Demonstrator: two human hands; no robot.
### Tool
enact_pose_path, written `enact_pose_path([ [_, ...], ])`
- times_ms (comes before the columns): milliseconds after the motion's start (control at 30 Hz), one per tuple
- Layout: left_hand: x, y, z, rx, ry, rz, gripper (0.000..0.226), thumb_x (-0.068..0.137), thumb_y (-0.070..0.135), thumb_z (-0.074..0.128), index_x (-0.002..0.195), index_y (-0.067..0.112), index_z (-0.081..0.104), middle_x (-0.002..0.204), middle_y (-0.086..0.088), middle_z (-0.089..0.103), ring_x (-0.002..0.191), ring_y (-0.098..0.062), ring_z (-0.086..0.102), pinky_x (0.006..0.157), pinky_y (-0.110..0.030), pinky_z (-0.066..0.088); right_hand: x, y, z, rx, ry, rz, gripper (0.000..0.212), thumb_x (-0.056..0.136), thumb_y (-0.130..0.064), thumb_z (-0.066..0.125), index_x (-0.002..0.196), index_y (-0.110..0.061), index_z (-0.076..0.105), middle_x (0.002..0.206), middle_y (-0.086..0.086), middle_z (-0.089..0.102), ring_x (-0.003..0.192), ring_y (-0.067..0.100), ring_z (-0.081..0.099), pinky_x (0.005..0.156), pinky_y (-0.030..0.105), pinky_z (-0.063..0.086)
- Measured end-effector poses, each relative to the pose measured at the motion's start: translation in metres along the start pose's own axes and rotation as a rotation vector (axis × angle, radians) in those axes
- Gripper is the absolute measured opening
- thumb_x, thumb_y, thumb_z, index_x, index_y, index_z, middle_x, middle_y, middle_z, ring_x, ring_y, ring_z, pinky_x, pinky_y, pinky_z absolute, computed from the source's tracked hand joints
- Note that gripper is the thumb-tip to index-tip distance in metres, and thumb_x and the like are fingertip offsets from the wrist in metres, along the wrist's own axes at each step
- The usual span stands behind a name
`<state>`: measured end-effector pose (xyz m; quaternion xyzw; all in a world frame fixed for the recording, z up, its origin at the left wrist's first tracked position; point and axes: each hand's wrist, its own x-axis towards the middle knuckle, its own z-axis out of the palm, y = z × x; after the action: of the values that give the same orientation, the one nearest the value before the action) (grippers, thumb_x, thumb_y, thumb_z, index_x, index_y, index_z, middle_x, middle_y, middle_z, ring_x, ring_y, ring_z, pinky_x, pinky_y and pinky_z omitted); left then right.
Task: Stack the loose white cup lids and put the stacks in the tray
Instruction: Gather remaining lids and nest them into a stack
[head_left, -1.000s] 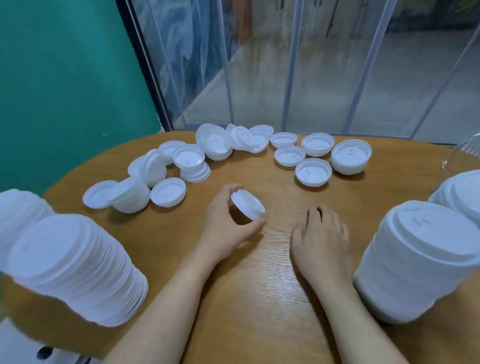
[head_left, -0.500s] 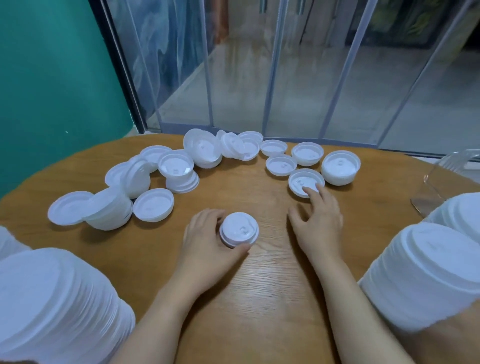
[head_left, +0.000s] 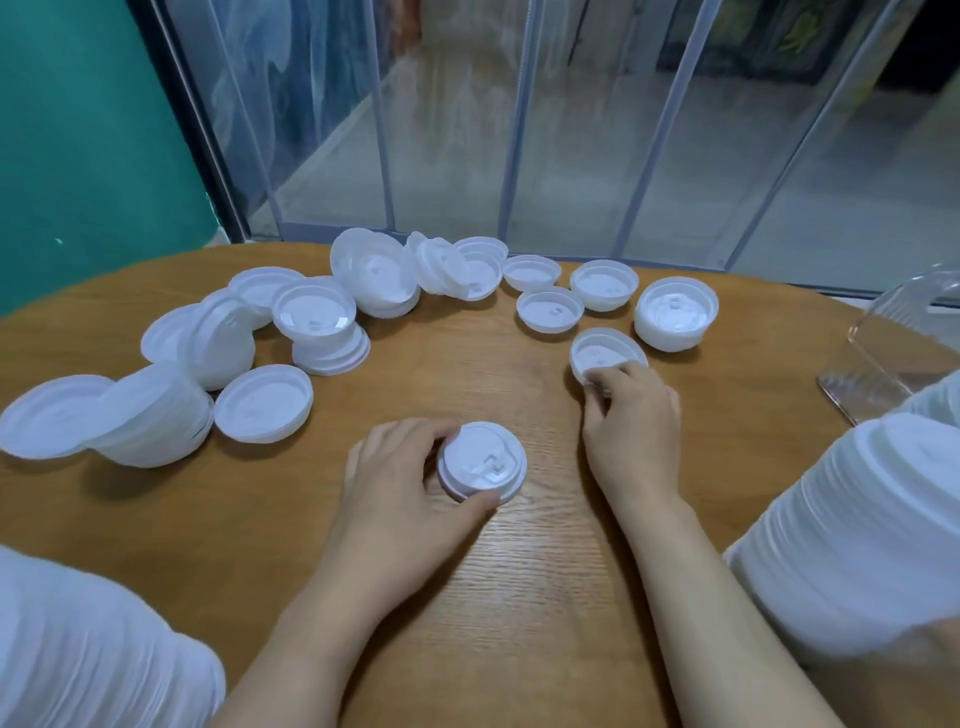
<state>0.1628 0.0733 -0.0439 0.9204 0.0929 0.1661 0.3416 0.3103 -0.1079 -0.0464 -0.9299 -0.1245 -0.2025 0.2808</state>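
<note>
Since a sec ago, right hand (head_left: 631, 415) has reached fwd off the bare table (head_left: 519, 597) and now pinches the near rim of an upturned lid (head_left: 605, 353), tipping it up; left hand has set its lid flat, dome up.

L to R: big finished stack (head_left: 93, 649) lies on its side at near left, blurred. Behind it a loose scatter of lids (head_left: 260, 402), some upturned, some leaning, a few already nested in twos or threes, running along the far edge. Mid-table, left hand (head_left: 400, 483) is curled round the dome-up lid (head_left: 483, 461), thumb and fingers on its rim. Right of that, the right hand w/ its tilted lid, then a short nested pile (head_left: 675, 319) just beyond. Far right: clear plastic thing (head_left: 909, 338), maybe the tray, can't tell; nothing seen in it. Another tall stack (head_left: 857, 519) at near right.

Progress, my guess: roughly halfway. Two or more big stacks built, approx. 20 loose lids left, traying not yet done.
</note>
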Motion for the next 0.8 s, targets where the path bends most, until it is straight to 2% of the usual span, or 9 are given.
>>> enact_pose_path([
  [133, 0.0, 0.0, -0.001, 0.012, -0.005, -0.002, 0.067, 0.065, 0.075, 0.061, 0.122, 0.041, 0.06, 0.115, 0.034, 0.054, 0.118, 0.005, 0.042, 0.101, -0.014, 0.022, -0.003, -0.01, -0.004, 0.086, -0.007, -0.051, 0.008, 0.096, -0.011, 0.066, 0.099, -0.011, 0.073, 0.095, 0.001, 0.065, 0.092, 0.024, 0.062, 0.087, 0.042, 0.048],
  [233, 0.0, 0.001, -0.001, 0.023, -0.01, -0.003, 0.068, 0.065, 0.075, 0.061, 0.123, 0.04, 0.06, 0.116, 0.032, 0.055, 0.119, 0.004, 0.042, 0.103, -0.022, 0.026, -0.007, -0.015, -0.006, 0.134, 0.003, -0.079, 0.002, 0.096, -0.013, 0.067, 0.094, -0.013, 0.067, 0.092, -0.003, 0.06, 0.087, 0.021, 0.059, 0.079, 0.039, 0.049],
  [367, 0.0, 0.001, -0.002, 0.011, -0.011, -0.007, 0.067, 0.065, 0.075, 0.062, 0.124, 0.041, 0.06, 0.116, 0.034, 0.054, 0.119, 0.005, 0.042, 0.103, -0.021, 0.026, -0.01, -0.014, -0.01, 0.209, 0.012, -0.045, 0.013, 0.093, -0.019, 0.073, 0.091, -0.015, 0.062, 0.088, -0.006, 0.057, 0.083, 0.016, 0.055, 0.073, 0.029, 0.041],
  [467, 0.0, 0.002, -0.003, 0.012, -0.008, -0.014, 0.064, 0.068, 0.069, 0.071, 0.124, 0.041, 0.06, 0.117, 0.033, 0.055, 0.12, 0.005, 0.042, 0.105, -0.023, 0.026, -0.014, -0.014, -0.01, 0.279, 0.005, 0.001, 0.024, 0.089, -0.024, 0.079, 0.087, -0.015, 0.057, 0.085, -0.003, 0.059, 0.078, 0.015, 0.053, 0.071, 0.03, 0.041],
  [567, 0.0, 0.004, -0.004, 0.013, -0.002, -0.024, 0.058, 0.072, 0.058, 0.082, 0.123, 0.04, 0.061, 0.117, 0.032, 0.056, 0.12, 0.004, 0.042, 0.106, -0.024, 0.025, -0.016, -0.017, -0.01, 0.314, 0.004, 0.015, 0.037, 0.083, -0.028, 0.085, 0.08, -0.016, 0.05, 0.076, -0.004, 0.053, 0.07, 0.015, 0.047, 0.066, 0.03, 0.038],
  [667, 0.0, 0.005, -0.004, 0.016, 0.003, -0.031, 0.058, 0.071, 0.055, 0.084, 0.122, 0.039, 0.062, 0.116, 0.031, 0.056, 0.118, 0.003, 0.042, 0.105, -0.023, 0.025, -0.015, -0.02, -0.01, 0.39, -0.014, 0.053, 0.041, 0.08, -0.034, 0.086, 0.074, -0.019, 0.049, 0.071, -0.005, 0.055, 0.069, 0.018, 0.053, 0.067, 0.036, 0.048],
  [733, 0.0, 0.005, -0.004, 0.013, -0.001, -0.038, 0.059, 0.071, 0.056, 0.083, 0.122, 0.038, 0.062, 0.115, 0.031, 0.056, 0.118, 0.003, 0.042, 0.105, -0.024, 0.025, -0.015, -0.02, -0.009, 0.448, -0.035, 0.06, 0.032, 0.084, -0.035, 0.083, 0.075, -0.021, 0.055, 0.072, -0.005, 0.062, 0.071, 0.019, 0.061, 0.069, 0.044, 0.053],
  [800, 0.0, 0.005, -0.004, 0.013, -0.006, -0.044, 0.06, 0.07, 0.057, 0.082, 0.123, 0.038, 0.062, 0.116, 0.031, 0.056, 0.119, 0.002, 0.043, 0.107, -0.025, 0.026, -0.016, -0.022, -0.01, 0.504, -0.053, 0.057, 0.022, 0.088, -0.033, 0.079, 0.079, -0.023, 0.061, 0.076, -0.007, 0.067, 0.075, 0.018, 0.066, 0.07, 0.044, 0.055],
])
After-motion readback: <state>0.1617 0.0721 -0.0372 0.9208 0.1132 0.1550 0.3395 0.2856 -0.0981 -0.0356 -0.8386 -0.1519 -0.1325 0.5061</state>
